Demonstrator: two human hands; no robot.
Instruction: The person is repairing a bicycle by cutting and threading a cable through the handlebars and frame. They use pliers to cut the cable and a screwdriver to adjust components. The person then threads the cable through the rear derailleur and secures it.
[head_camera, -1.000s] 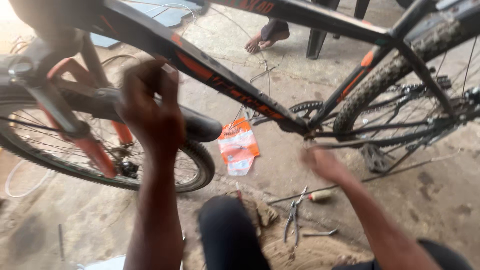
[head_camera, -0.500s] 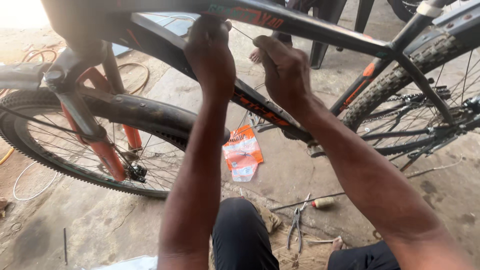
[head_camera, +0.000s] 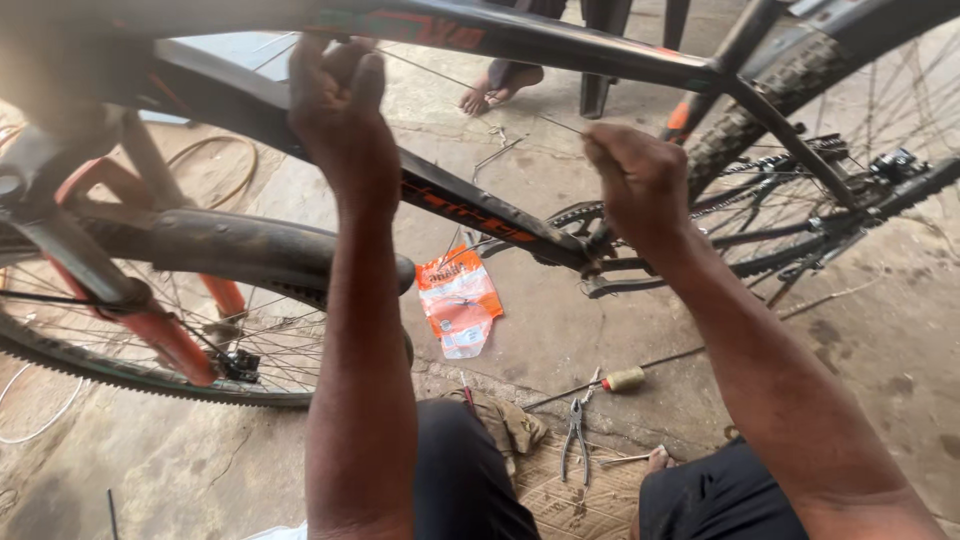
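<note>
Up by the frame (head_camera: 560, 45), the left hand (head_camera: 340, 110) is closed, fingers curled over the top tube where a thin cable (head_camera: 470, 88) begins. To its right, the right hand (head_camera: 635, 180) is clenched, pinching the same cable, which runs taut between both hands. Below the right hand sit the crank and chain (head_camera: 600, 262). Under the left forearm lies the front wheel (head_camera: 200, 300). Between the arms, lower down, an orange packet (head_camera: 458, 300) rests on the ground; nearer the knees lie pliers (head_camera: 575, 435) and a screwdriver (head_camera: 615, 382).
</note>
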